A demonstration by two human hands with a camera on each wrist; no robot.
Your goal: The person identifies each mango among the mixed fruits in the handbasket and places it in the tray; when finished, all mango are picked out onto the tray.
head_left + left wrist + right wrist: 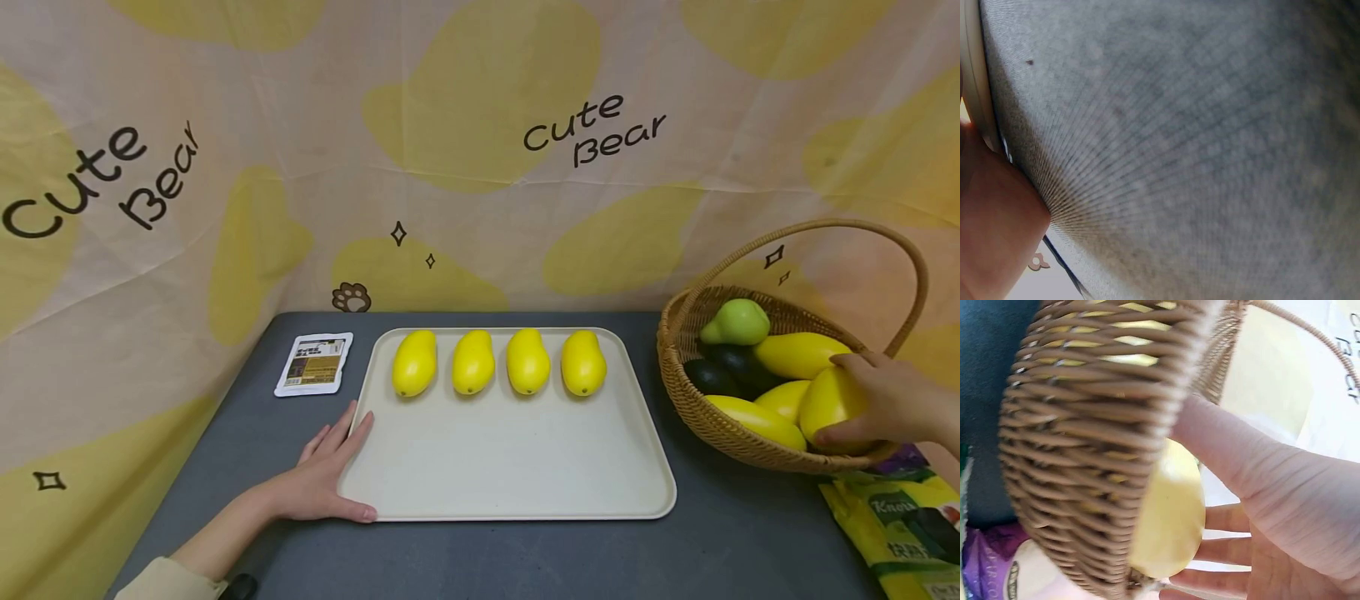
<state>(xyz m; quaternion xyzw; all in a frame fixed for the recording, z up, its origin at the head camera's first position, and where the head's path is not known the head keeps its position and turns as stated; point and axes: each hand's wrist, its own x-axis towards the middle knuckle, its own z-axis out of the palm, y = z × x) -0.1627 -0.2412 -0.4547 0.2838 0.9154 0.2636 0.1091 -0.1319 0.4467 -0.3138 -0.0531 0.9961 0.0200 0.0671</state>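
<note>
Several yellow mangoes (528, 362) lie in a row along the far side of a cream tray (510, 467). My left hand (322, 471) rests spread at the tray's left edge, thumb by the near corner and fingers along the rim. In the left wrist view only part of that hand (997, 219) shows beside the rim. On the right, my right hand (888, 400) grips a mango (828, 408) inside the wicker basket (705, 425). Seen from the right wrist, thumb and fingers surround this mango (1169, 512); the basket wall hides part of it.
The basket also holds a green pear (738, 322), dark avocado-like fruit (708, 377) and more mangoes (757, 421); its tall handle (825, 223) arches above. A yellow Knorr packet (900, 525) lies before it. A flat white packet (313, 364) lies left of the tray, on the grey table (525, 562).
</note>
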